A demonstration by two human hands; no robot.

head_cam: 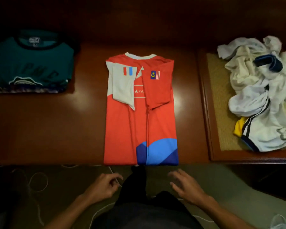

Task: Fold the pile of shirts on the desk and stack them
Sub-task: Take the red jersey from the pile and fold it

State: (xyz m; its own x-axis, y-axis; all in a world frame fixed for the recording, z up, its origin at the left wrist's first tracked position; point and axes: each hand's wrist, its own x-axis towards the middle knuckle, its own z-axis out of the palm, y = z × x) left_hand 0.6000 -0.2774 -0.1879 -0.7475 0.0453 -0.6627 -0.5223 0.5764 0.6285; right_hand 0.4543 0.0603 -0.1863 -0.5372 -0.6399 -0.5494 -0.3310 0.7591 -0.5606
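- Red shirt point(139, 113) flat on tabletop point(56, 126), centre, both sides and sleeves folded in, hem at the near edge.
- Left of red shirt, well apart: stack of folded shirts, teal shirt point(30, 61) on top.
- Right of red shirt: crumpled pile of white shirts point(261, 95) on woven mat point(221, 100).
- Left hand point(104, 185) below red shirt's hem, off the tabletop, fingers loosely curled, holding nothing.
- Right hand point(186, 185) below hem too, fingers spread and relaxed, holding nothing.
- White cable point(38, 180) on floor, below and left of red shirt.
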